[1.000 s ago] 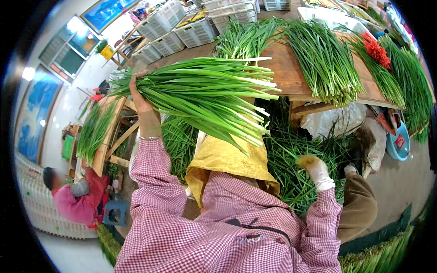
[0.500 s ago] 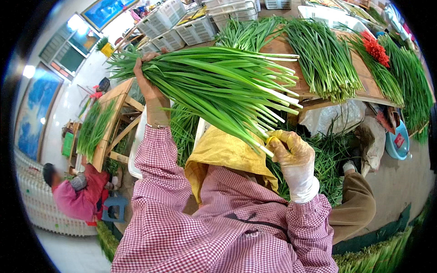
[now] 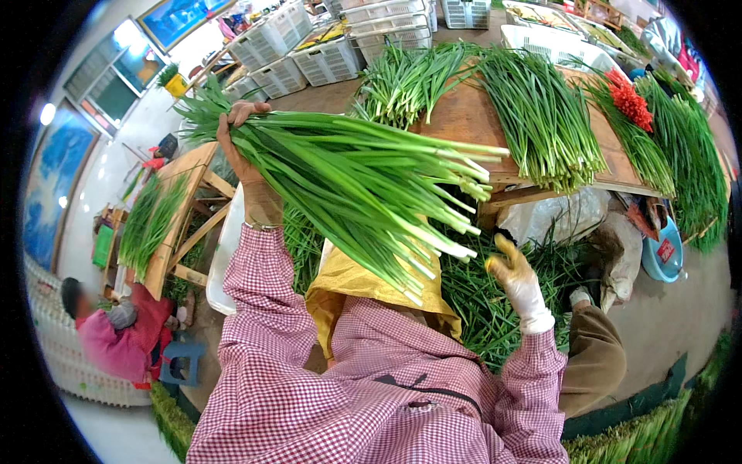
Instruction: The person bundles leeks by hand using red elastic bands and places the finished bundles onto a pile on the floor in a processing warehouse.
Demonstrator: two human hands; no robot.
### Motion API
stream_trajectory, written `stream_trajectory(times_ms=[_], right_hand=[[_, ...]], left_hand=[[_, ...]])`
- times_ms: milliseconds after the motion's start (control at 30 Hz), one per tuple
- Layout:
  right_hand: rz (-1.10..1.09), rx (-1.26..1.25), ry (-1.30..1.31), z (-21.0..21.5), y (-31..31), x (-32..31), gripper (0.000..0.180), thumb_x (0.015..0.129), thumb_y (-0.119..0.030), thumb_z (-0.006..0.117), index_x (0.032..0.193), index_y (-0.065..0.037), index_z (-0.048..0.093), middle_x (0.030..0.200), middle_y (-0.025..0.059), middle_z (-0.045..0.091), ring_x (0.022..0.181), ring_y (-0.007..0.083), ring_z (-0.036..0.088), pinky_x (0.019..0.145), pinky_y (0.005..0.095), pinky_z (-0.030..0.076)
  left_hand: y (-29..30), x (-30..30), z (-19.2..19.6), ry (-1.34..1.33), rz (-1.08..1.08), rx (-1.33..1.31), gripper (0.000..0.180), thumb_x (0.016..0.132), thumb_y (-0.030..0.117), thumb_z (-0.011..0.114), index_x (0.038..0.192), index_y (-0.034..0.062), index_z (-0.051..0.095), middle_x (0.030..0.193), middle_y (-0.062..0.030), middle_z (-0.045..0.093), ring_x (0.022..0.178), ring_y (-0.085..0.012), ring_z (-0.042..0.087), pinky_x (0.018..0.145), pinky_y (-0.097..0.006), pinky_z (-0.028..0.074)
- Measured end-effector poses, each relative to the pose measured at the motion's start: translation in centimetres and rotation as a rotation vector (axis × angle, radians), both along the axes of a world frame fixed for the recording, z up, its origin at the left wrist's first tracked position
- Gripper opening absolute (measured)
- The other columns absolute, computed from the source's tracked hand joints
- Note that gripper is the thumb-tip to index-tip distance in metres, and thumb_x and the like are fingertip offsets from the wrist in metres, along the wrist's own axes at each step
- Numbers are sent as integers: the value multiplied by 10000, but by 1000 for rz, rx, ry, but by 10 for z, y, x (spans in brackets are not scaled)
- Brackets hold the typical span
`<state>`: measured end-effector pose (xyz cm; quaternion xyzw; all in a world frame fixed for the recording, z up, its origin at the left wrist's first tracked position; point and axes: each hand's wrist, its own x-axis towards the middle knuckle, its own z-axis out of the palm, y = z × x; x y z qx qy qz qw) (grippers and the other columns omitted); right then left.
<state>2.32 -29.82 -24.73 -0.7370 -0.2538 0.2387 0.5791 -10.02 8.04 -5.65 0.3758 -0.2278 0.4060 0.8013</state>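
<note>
My left hand (image 3: 238, 145), bare, is closed around the leafy end of a bunch of garlic chives (image 3: 348, 158). The bunch is held up across my front, with its pale stem ends fanned out to the right. My right hand (image 3: 519, 280) wears a stained whitish glove with a yellow patch at a fingertip. Its fingers are apart, to the right of the stem ends and not touching them. Below the bunch, a yellow cloth (image 3: 340, 282) covers my lap. Loose green leaves (image 3: 495, 317) lie heaped beside it, under my right hand.
A wooden table (image 3: 456, 116) ahead bears several piles of chives (image 3: 541, 116) and a bundle of red ties (image 3: 630, 100). White plastic crates (image 3: 328, 62) stand behind. At the right is a blue basin (image 3: 663, 251). Another person (image 3: 127, 332) sits at the left by a slanted board (image 3: 185, 209).
My right hand has let go of a stem end and drawn away to the right, its fingers now apart. The bunch has dipped slightly, still in my left hand.
</note>
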Motion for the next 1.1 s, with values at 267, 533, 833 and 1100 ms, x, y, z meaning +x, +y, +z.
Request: stream_trajectory(times_ms=[267, 533, 833, 1100], right_hand=[[405, 456, 72, 60, 56, -29, 475, 833, -42, 584, 1269, -12, 396, 1233, 104, 503, 1077, 186, 515, 885, 282, 444], [148, -195, -260, -5, -8, -37, 173, 821, -87, 616, 993, -81, 621, 819, 10, 647, 677, 61, 573, 578, 206, 476], [216, 541, -235, 96, 10, -34, 702, 675, -278, 762, 1256, -30, 457, 1312, 85, 433, 1139, 178, 467, 957, 310, 381], [-83, 624, 178, 108, 35, -63, 276, 752, -36, 661, 1021, 1, 609, 1058, 80, 586, 968, 150, 548, 861, 268, 429]], left_hand=[[-10, 21, 8, -276, -636, -157, 172, 876, 189, 531, 810, 126, 385, 718, 44, 414, 684, -81, 479, 818, -304, 432], [-19, 27, 16, -296, -776, -29, 161, 873, 193, 533, 858, 118, 390, 703, 39, 437, 645, -86, 493, 697, -272, 462], [-23, 35, 11, -297, -714, -25, 175, 893, 243, 508, 909, 98, 412, 729, 47, 438, 677, -80, 495, 738, -285, 457], [-22, 30, 17, -219, -662, -13, 191, 878, 169, 527, 763, 136, 378, 676, 41, 408, 646, -73, 476, 711, -254, 451]])
